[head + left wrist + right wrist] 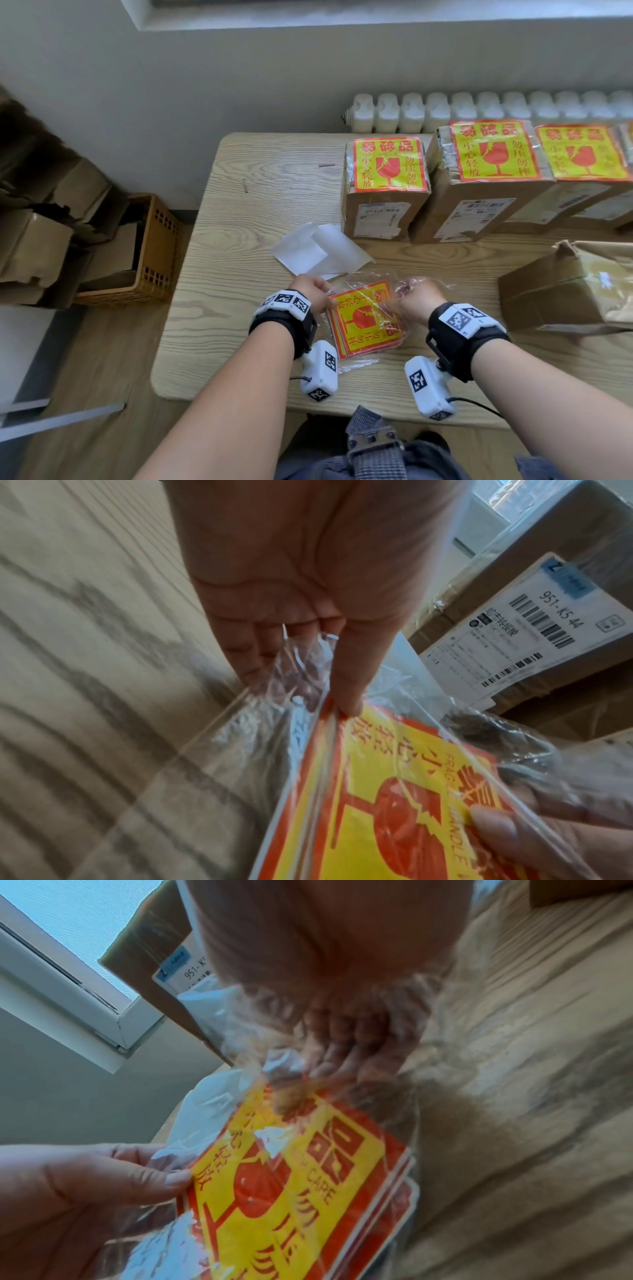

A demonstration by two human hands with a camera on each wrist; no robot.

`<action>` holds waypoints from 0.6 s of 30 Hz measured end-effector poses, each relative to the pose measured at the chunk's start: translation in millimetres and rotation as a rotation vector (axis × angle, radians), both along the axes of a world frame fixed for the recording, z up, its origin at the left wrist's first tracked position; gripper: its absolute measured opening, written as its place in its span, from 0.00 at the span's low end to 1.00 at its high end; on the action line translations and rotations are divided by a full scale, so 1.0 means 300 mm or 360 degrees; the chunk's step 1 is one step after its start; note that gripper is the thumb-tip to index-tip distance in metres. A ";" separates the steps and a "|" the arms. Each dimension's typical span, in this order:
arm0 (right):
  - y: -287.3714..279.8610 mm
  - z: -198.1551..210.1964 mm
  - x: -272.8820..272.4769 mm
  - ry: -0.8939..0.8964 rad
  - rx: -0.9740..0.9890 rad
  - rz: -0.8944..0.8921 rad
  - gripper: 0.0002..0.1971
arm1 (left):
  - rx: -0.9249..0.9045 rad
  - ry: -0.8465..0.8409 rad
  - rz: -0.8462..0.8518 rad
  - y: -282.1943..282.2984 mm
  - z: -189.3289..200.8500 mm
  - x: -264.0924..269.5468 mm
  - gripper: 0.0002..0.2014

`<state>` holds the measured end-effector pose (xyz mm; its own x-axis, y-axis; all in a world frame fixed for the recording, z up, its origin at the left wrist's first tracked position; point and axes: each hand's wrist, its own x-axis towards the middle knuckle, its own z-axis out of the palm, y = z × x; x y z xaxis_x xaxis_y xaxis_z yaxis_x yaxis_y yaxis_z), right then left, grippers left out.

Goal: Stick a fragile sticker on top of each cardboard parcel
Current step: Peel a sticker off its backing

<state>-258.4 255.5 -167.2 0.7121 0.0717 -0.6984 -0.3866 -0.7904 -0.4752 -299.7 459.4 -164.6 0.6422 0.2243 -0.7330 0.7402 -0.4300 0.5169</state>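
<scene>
A stack of red-and-yellow fragile stickers (pixel 368 320) (pixel 394 791) (pixel 291 1191) sits in a crumpled clear plastic bag (pixel 363 361) near the table's front edge. My left hand (pixel 325 298) (pixel 342 696) pinches the stack's left edge, thumb on top. My right hand (pixel 399 303) (pixel 329 1069) shows through the bag's film, its thumb (pixel 495 825) lying on the top sticker at the right corner, fingers curled under. An unlabelled cardboard parcel (pixel 548 291) stands at the right. Three parcels (pixel 383 212) (pixel 476 202) (pixel 575 195) in the back row carry fragile stickers on top.
White backing sheets (pixel 322 250) lie on the wooden table (pixel 239 240) just beyond the bag. A radiator (pixel 479 109) runs behind the parcels. Left of the table on the floor stand a woven basket (pixel 157 246) and stacked cardboard (pixel 34 246).
</scene>
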 end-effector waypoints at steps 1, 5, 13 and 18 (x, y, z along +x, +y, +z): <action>0.000 -0.004 -0.001 -0.0034 0.0005 0.0008 0.11 | -0.0006 0.0008 0.0001 0.000 -0.001 -0.002 0.14; -0.009 -0.004 -0.001 -0.0104 0.0038 0.0038 0.09 | 0.0035 -0.0007 0.0005 -0.009 -0.007 -0.002 0.15; -0.059 0.011 0.023 -0.0379 0.0090 -0.0048 0.12 | 0.0362 -0.0022 -0.0172 -0.034 -0.001 0.026 0.11; -0.107 0.088 0.040 -0.0616 0.0029 -0.0181 0.11 | 0.0716 -0.0010 -0.0465 -0.057 0.020 0.031 0.06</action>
